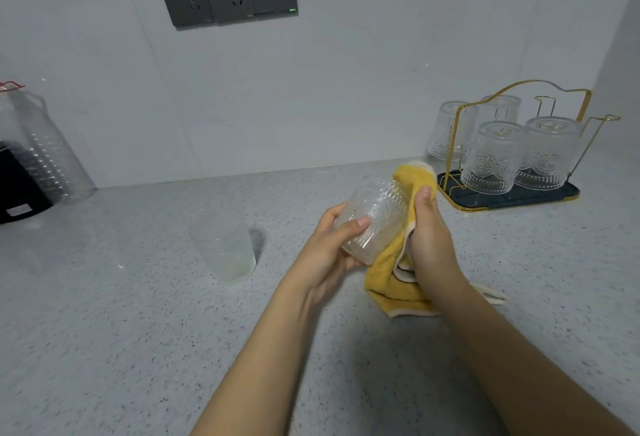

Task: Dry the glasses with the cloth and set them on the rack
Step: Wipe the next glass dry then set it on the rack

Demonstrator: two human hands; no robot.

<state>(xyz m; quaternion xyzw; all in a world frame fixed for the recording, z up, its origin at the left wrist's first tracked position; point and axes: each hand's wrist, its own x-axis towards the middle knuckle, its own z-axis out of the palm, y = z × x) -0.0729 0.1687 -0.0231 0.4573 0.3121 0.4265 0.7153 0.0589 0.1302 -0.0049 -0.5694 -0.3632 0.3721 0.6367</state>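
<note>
Yellow cloth (pixel 403 264) and a ribbed glass (pixel 372 217), held above the counter (pixel 138 314) by two hands.

Left hand (pixel 329 248) wraps thumb and fingers round the tilted glass near its base, mouth pointing away; right hand (pixel 429 238) clutches the soft cloth against the glass's far side, thumb up. Both forearms reach in from below. Another clear glass (pixel 225 248) stands upright on the speckled grey counter to the left. Four embossed glasses hang upside down on the gold wire rack (pixel 519 145) with its dark tray, far right.
</note>
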